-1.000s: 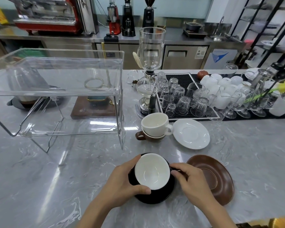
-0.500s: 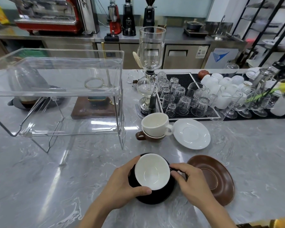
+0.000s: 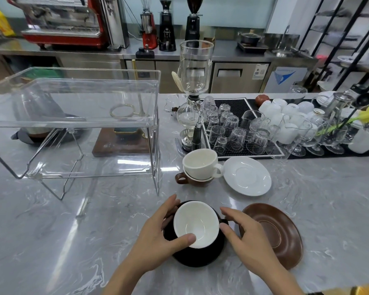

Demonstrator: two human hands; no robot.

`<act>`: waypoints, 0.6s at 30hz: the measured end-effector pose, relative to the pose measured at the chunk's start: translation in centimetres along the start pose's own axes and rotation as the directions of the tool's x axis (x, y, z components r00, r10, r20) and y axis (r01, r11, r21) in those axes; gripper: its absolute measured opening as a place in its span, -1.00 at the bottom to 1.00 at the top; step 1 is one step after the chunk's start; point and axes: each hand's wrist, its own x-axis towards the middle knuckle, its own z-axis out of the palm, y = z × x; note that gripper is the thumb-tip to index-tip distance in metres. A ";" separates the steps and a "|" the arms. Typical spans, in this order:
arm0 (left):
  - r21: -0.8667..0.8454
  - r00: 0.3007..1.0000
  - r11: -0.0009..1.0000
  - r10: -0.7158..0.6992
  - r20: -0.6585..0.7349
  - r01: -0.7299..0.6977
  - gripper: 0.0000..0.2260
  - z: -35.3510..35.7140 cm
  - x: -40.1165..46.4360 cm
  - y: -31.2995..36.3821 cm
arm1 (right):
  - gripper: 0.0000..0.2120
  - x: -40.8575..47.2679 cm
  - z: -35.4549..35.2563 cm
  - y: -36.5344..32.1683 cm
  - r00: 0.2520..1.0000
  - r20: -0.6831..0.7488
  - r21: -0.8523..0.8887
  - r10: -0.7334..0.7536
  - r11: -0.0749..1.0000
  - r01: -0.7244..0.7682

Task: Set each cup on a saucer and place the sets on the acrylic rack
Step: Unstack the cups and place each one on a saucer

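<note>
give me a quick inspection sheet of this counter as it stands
surface: grey marble counter, glossy.
job's things: black cup on black saucer; white cup nested in brown cup; white saucer and brown saucer bare; acrylic rack holds no sets.
clutter: siphon brewer; upturned glasses on black mat.
grippers: left hand curled round black cup; right hand at its handle side.
cables: nothing seen.
surroundings: red espresso machine, grinders.

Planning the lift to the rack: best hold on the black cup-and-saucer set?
Grip the black saucer by its rim from left and right, fingers under the edge. The black cup only rests on it, so keep it level. Both hands, left and right, already flank it.
</note>
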 end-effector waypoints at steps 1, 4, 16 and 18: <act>-0.012 1.000 1.000 0.012 -0.017 -0.012 -0.07 0.0 0.1 0.1 | -0.63 0.0 -0.1 -0.3 1.000 0.001 0.001 0.008 1.000 -0.008; -0.049 0.998 0.999 0.020 -0.063 -0.024 -0.10 0.0 0.3 0.5 | -0.57 0.3 -0.3 -0.7 0.999 -0.023 0.020 0.023 1.000 -0.022; -0.082 0.991 0.996 0.036 -0.127 -0.046 -0.26 0.3 3.2 1.8 | -0.40 2.8 -1.3 -1.8 0.998 -0.059 0.032 0.010 0.999 -0.008; -0.086 0.991 0.995 0.037 -0.131 -0.049 -0.27 0.4 3.9 2.0 | -0.44 3.4 -1.6 -1.8 0.998 -0.067 0.031 0.007 1.000 -0.005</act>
